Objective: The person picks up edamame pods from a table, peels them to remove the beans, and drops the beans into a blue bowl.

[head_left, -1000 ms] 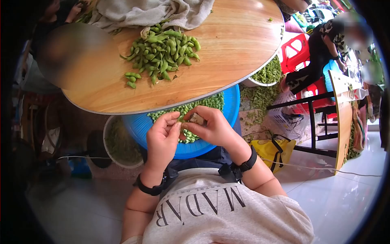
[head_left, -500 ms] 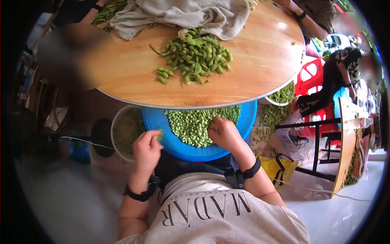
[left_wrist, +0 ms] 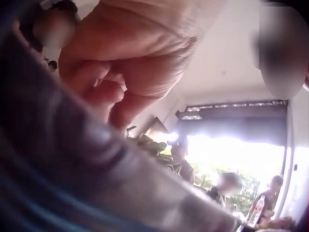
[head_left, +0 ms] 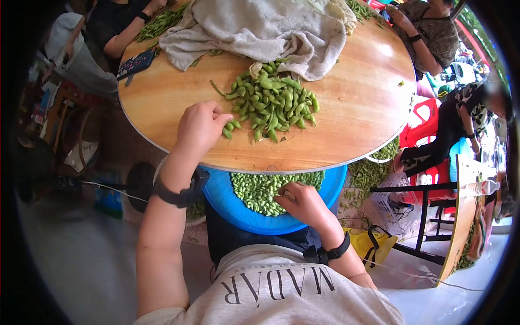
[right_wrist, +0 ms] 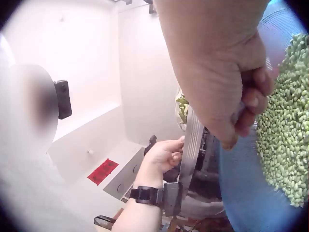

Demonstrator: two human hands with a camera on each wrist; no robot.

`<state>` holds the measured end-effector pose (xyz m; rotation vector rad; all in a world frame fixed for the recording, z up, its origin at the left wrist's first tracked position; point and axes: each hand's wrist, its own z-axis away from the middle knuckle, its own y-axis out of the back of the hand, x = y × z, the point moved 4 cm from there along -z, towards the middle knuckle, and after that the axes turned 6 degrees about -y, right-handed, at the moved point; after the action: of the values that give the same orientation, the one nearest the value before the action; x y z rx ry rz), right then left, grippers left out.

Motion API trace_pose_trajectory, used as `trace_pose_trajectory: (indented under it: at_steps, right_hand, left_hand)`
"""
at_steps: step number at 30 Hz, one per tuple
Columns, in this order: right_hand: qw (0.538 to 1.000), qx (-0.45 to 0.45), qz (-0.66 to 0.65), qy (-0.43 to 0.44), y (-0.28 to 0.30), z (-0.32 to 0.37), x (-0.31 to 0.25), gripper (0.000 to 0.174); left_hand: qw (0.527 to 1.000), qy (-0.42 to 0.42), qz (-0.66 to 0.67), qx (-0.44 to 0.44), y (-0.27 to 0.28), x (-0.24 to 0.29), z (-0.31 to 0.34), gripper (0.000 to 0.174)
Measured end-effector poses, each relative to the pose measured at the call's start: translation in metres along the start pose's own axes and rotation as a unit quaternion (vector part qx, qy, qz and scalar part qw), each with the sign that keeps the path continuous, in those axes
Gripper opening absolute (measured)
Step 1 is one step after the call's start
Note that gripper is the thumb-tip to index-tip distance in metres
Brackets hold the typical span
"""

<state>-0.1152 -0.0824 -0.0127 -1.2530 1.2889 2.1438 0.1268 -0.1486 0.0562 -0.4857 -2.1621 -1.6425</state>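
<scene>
My left hand (head_left: 199, 127) reaches over the wooden table (head_left: 346, 124), its curled fingers right at a few green edamame pods (head_left: 229, 128) beside the main pile of pods (head_left: 273, 103). In the left wrist view the curled fingers (left_wrist: 104, 92) show, with the fingertips partly hidden. My right hand (head_left: 304, 203) is bent low over shelled green beans (head_left: 260, 195) in a blue basket (head_left: 233, 214) on my lap. In the right wrist view its fingers (right_wrist: 251, 99) curl toward the thumb, and I cannot tell whether something small is held there.
A grey cloth (head_left: 254, 32) lies behind the pile. A dark patterned pouch (head_left: 135, 64) sits at the table's left edge. Other people are around the table. A yellow bag (head_left: 368, 244) and a white crate (head_left: 391, 203) stand on the floor at right.
My hands have parted from working together over the basket. The left one, holding a bit of green near the bucket half a second ago, has moved up to the pods; the right stays over the beans.
</scene>
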Motion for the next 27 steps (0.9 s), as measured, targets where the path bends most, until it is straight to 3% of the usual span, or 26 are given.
trace_pose_trajectory:
  at_steps: [2,5,8,12,17,20,23,26,27]
  right_hand:
    - [1.000,0.007,-0.023,0.007,0.006,0.006,0.002,0.021]
    - [0.999,-0.010,-0.046,-0.016,0.016,0.008,-0.002,0.019]
    - [0.997,-0.006,-0.072,0.018,0.029,0.008,-0.019,0.017]
    - [0.985,0.060,-0.103,0.121,0.045,0.003,-0.049,0.017]
    - [0.980,0.113,-0.093,0.135,0.047,-0.013,-0.065,0.019]
    - [0.971,0.157,-0.123,0.134,0.046,-0.024,-0.075,0.020]
    - [0.989,0.057,-0.085,0.104,0.036,-0.026,-0.084,0.020]
    - [0.974,0.139,-0.076,0.163,0.023,-0.020,-0.080,0.015]
    - [0.963,0.177,-0.064,0.192,0.019,-0.018,-0.077,0.014]
  left_hand:
    - [0.991,0.063,0.093,-0.067,-0.012,-0.012,-0.010,0.012]
    - [0.971,0.071,0.230,-0.007,-0.014,-0.021,-0.009,0.009]
    - [0.952,0.108,0.284,0.022,0.003,-0.014,-0.004,0.008]
    - [0.950,0.089,0.299,0.036,0.007,-0.013,0.000,0.006]
    - [0.938,0.054,0.337,0.065,0.015,-0.007,0.010,0.005]
    - [0.885,0.087,0.456,-0.041,0.015,0.020,0.034,0.005]
    - [0.833,0.082,0.545,-0.059,0.004,0.045,0.062,0.008]
    - [0.771,0.157,0.612,0.077,-0.010,0.056,0.083,0.012]
    - [0.770,0.155,0.616,0.060,-0.017,0.058,0.090,0.013]
